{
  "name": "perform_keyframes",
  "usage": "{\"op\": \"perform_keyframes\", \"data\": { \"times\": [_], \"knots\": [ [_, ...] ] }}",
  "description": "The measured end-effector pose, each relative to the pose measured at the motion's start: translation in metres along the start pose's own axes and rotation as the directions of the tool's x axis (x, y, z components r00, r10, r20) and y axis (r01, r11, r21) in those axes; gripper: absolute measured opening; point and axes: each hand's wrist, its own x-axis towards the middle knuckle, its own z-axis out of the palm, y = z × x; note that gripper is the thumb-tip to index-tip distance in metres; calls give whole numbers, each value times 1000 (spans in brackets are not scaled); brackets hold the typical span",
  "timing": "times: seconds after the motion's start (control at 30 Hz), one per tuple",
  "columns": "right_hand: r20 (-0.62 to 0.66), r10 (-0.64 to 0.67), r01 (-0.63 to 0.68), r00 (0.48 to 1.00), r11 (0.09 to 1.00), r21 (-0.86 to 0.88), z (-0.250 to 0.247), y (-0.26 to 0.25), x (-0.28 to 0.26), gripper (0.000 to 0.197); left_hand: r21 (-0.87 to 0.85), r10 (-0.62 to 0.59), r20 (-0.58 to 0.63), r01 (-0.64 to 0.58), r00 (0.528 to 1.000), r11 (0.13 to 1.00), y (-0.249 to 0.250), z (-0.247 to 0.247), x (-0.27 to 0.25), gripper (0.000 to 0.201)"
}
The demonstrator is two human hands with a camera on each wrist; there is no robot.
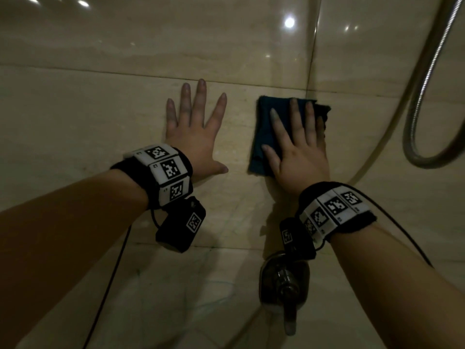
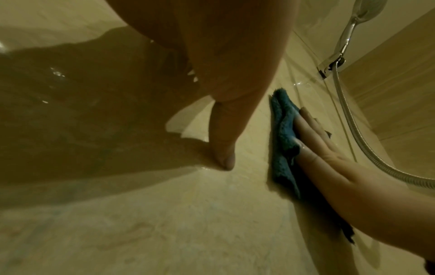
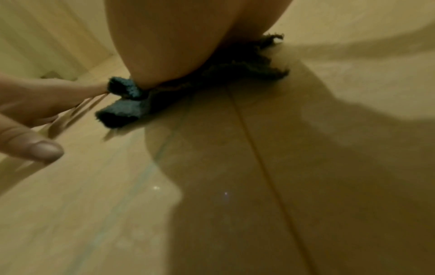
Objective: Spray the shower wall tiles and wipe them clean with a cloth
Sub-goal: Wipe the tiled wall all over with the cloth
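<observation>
Head view: right hand (image 1: 299, 152) lies flat, fingers straight and spread, pressing the folded teal cloth (image 1: 266, 132) against the beige wall tiles (image 1: 100, 117) just left of the corner joint — a wiping stroke, by the look. Left hand (image 1: 196, 132) is splayed bare on the tile beside the cloth, likely bracing; shower hose (image 1: 427, 79) hangs at far right.
</observation>
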Motion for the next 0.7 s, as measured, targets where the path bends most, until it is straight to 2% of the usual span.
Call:
{"op": "perform_keyframes", "data": {
  "times": [0.4, 0.57, 0.7],
  "knots": [
    [12, -1, 1, 1000, 1000, 10, -24, 34, 39, 62, -30, 38, -10, -38, 999, 999, 23, -8, 12, 128],
    [-79, 48, -44, 996, 998, 51, -16, 28, 30, 60, -22, 25, -31, -26, 999, 999, 32, -3, 14, 131],
    [-99, 51, -46, 994, 998, 46, -6, 32, 4, 61, -10, 29, -48, -29, 998, 1000, 39, 3, 12, 131]
  ]
}}
